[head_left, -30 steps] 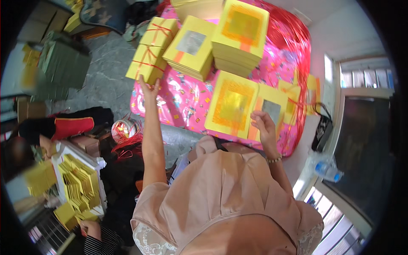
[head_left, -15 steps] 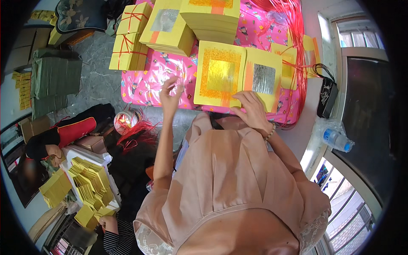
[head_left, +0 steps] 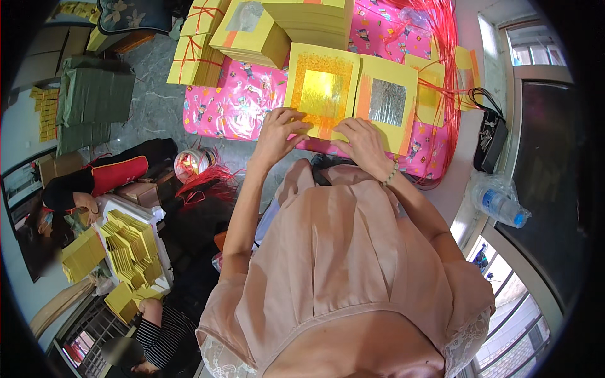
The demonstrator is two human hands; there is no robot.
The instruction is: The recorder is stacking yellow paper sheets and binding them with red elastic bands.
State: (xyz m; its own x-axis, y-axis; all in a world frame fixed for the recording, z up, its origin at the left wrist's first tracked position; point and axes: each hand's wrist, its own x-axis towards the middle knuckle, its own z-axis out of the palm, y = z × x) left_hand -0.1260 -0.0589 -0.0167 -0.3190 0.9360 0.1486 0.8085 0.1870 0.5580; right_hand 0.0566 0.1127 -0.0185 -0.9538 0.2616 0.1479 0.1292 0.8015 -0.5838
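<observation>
A flat stack of yellow paper (head_left: 322,93) with a gold square in an orange patterned border lies on a pink printed cover (head_left: 246,94). My left hand (head_left: 278,133) curls its fingers at the stack's near left corner, thumb toward the front edge. At the near right corner, my right hand (head_left: 364,143), with a beaded bracelet, has its fingers over the edge and its thumb in front. The fingers' undersides are hidden. Right beside it lies a second yellow stack (head_left: 386,104) with a silver square and an orange stripe.
Taller yellow paper stacks (head_left: 252,38) and red-tied bundles (head_left: 200,60) stand at the far left. Red plastic strands (head_left: 449,69) hang over the right side. A co-worker's striped sleeve (head_left: 165,331) shows near folded yellow paper (head_left: 131,249). A water bottle (head_left: 501,206) lies by the window.
My left hand has come right, from above the pink cover to the gold-square stack's near left corner. My right hand stays at its near right corner. The whole view has shifted slightly.
</observation>
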